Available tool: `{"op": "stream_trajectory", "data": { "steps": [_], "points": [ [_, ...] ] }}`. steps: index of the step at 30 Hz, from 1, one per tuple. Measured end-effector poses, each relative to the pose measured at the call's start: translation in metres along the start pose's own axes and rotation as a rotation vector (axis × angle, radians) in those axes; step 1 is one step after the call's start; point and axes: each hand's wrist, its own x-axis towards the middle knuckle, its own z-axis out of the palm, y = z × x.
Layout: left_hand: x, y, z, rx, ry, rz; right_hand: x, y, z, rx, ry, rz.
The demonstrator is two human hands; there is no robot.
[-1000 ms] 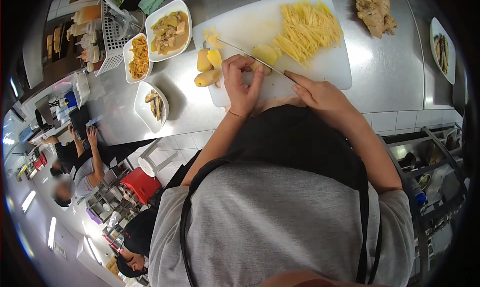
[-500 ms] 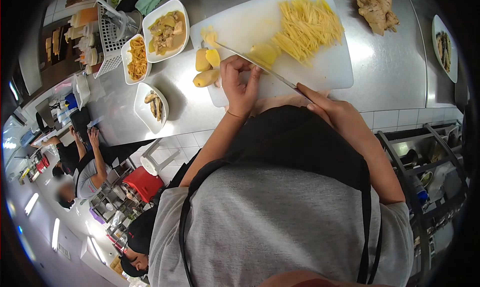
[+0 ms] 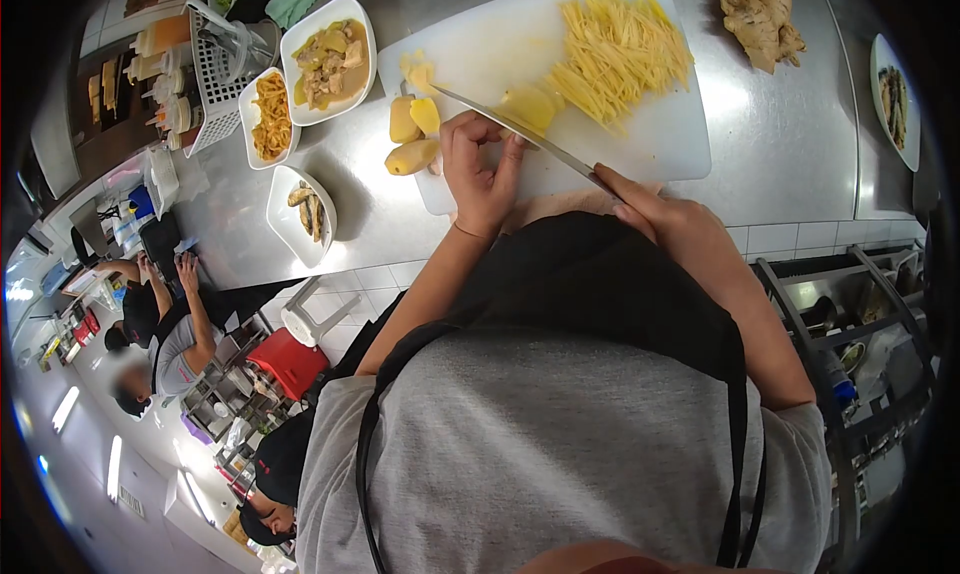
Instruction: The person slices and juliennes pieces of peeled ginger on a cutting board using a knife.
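Note:
My right hand [image 3: 668,214] grips the handle of a kitchen knife [image 3: 560,155], its blade slanting up and left over the white cutting board [image 3: 470,34]. Curled fingers of my left hand [image 3: 480,174] press down right beside the blade, on ginger slices mostly hidden by fingers and knife. Across the blade, pale yellow ginger slices [image 3: 532,106] lie flat. A large heap of thin ginger strips [image 3: 620,59] covers the upper right of the board. Peeled ginger pieces [image 3: 410,157] and small scraps [image 3: 415,71] sit at its left side.
An unpeeled ginger root [image 3: 760,19] lies right of the board on the steel counter [image 3: 780,144]. Bowls of cooked food [image 3: 330,64] stand to the left, near a white basket [image 3: 215,94]. A plate [image 3: 895,104] is far right. Other people [image 3: 180,334] are at left.
The whole view shifts very slightly. Both hands and the knife stay in nearly the same place against the board.

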Motion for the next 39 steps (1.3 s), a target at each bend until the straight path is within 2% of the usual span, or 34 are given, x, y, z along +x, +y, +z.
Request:
{"op": "stream_trajectory", "data": {
  "steps": [2, 4, 7, 11, 14, 20, 22, 23, 25, 31, 34, 39],
  "points": [
    [0.001, -0.001, 0.000, 0.011, -0.057, -0.006, 0.002, 0.000, -0.004, 0.027, 0.012, -0.045],
    [0.003, 0.002, 0.003, 0.006, 0.054, 0.034, 0.003, -0.002, -0.009, 0.092, -0.041, -0.051],
    [0.003, 0.002, 0.003, -0.023, 0.063, 0.004, 0.004, 0.000, -0.004, 0.115, 0.001, -0.094],
    [0.005, 0.007, 0.005, -0.055, 0.064, -0.037, 0.008, 0.000, -0.006, 0.114, -0.035, -0.066],
    [0.006, 0.003, 0.003, 0.017, 0.055, 0.050, 0.009, 0.001, -0.003, 0.143, -0.019, -0.091],
    [0.003, 0.004, 0.004, -0.051, 0.055, -0.036, 0.018, 0.004, 0.003, 0.070, -0.104, -0.042],
    [0.004, 0.001, 0.003, 0.021, 0.049, 0.053, 0.016, 0.007, 0.008, 0.140, 0.028, -0.136],
    [0.004, 0.002, 0.003, 0.022, 0.052, 0.049, 0.019, 0.006, 0.006, 0.140, 0.023, -0.136],
    [0.005, 0.004, 0.003, -0.019, 0.040, -0.013, 0.024, 0.004, -0.001, 0.101, -0.097, -0.041],
    [0.006, 0.001, 0.002, 0.026, 0.027, 0.056, 0.017, 0.003, -0.004, 0.128, -0.062, -0.084],
    [0.006, 0.005, 0.003, -0.027, 0.022, -0.009, 0.031, 0.006, 0.002, 0.098, -0.093, -0.046],
    [0.006, 0.007, 0.003, -0.010, 0.038, 0.024, 0.040, 0.008, 0.007, 0.114, -0.114, 0.014]
  ]
}}
